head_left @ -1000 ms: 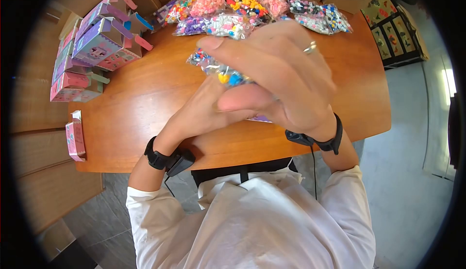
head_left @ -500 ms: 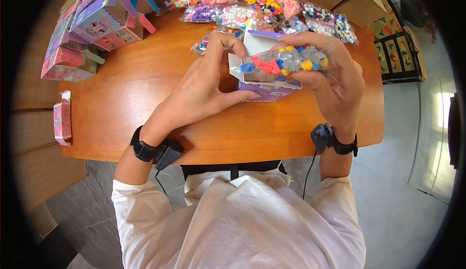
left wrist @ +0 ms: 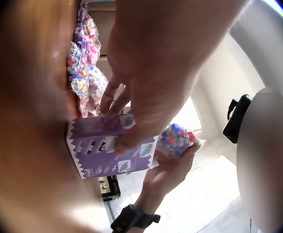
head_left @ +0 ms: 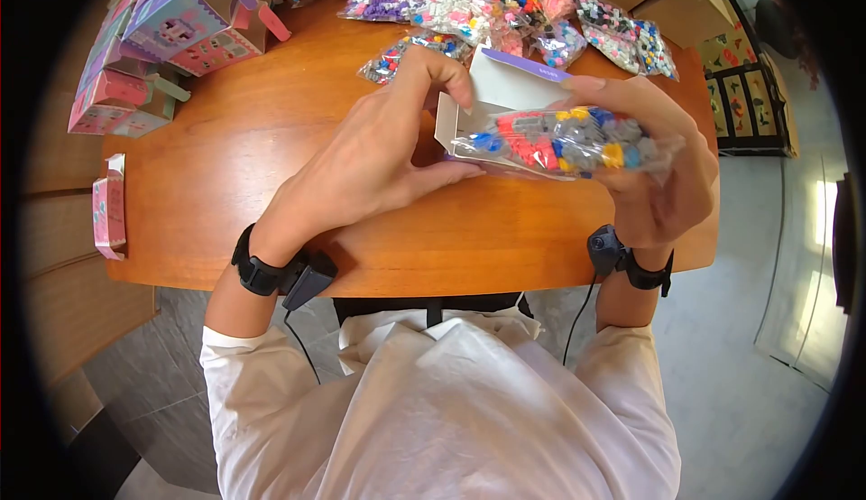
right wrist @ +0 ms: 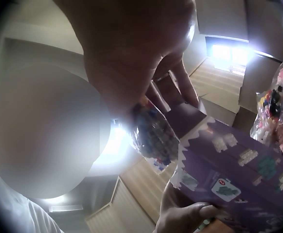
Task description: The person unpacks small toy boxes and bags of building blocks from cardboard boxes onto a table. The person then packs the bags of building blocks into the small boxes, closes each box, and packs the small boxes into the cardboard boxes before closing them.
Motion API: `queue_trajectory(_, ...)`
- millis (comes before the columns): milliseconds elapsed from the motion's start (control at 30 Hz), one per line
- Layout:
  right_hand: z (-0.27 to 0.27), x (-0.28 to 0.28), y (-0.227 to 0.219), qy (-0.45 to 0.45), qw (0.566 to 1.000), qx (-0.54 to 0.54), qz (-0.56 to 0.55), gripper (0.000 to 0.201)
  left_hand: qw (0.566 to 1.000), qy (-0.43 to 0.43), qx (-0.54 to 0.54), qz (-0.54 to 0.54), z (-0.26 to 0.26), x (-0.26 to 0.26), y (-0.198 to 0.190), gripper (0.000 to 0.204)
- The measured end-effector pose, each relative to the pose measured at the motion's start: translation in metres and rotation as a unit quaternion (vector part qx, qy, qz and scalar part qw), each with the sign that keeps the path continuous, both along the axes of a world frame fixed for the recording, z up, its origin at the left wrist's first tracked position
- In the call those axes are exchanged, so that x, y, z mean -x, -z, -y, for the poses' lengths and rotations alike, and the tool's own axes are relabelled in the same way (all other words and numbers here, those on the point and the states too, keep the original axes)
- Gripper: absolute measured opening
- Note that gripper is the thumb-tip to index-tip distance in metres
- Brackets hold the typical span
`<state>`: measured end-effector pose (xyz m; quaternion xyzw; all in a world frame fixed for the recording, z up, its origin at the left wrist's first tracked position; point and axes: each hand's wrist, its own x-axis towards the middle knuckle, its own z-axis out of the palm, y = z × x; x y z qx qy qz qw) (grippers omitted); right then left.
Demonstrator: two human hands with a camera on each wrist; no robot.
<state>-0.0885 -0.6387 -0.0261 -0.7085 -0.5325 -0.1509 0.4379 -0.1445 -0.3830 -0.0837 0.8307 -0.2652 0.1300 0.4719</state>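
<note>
Centre frame: left hand (head_left: 365, 157) grips box (left wrist: 99, 156); right hand (head_left: 690, 168) holds bag (head_left: 564, 139) at box mouth. Bag likely light, limp, slippery; best gripped round full middle.

You had two hands in the scene, one left hand (head_left: 374, 143) and one right hand (head_left: 663, 157), with one open box (head_left: 510, 83) and one bag of small blocks (head_left: 559, 139) between them. You wore two wrist cameras, a left camera (head_left: 311, 281) and a right camera (head_left: 606, 249). You sat at one table (head_left: 225, 175). On your left lay one small pink box (head_left: 110, 207); at the far left stood at least three stacked boxes (head_left: 171, 35). At the far side you had at least ten filled bags (head_left: 456, 14), overlapping too much for an exact count.
</note>
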Motion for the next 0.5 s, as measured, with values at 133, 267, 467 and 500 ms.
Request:
queue_trajectory(133, -0.001, -0.004, -0.016, 0.070, 0.986, 0.144, 0.036, 0.046, 0.997, -0.013, -0.044, -0.056, -0.004, 0.001, -0.001, 0.068)
queue_trajectory(267, -0.004, -0.019, -0.003, 0.011, 0.984, 0.153, 0.095, 0.042, 0.998, 0.013, 0.006, -0.065, -0.003, 0.000, 0.005, 0.070)
queue_trajectory(467, -0.002, -0.012, 0.003, 0.124, 0.979, -0.002, -0.162, 0.044, 0.998, 0.022, 0.056, -0.021, -0.003, 0.000, 0.006, 0.075)
queue_trajectory(500, -0.004, -0.009, 0.006, 0.103, 0.966, -0.048, -0.231, 0.050, 0.996, 0.026, 0.090, -0.014, -0.003, -0.001, 0.011, 0.075)
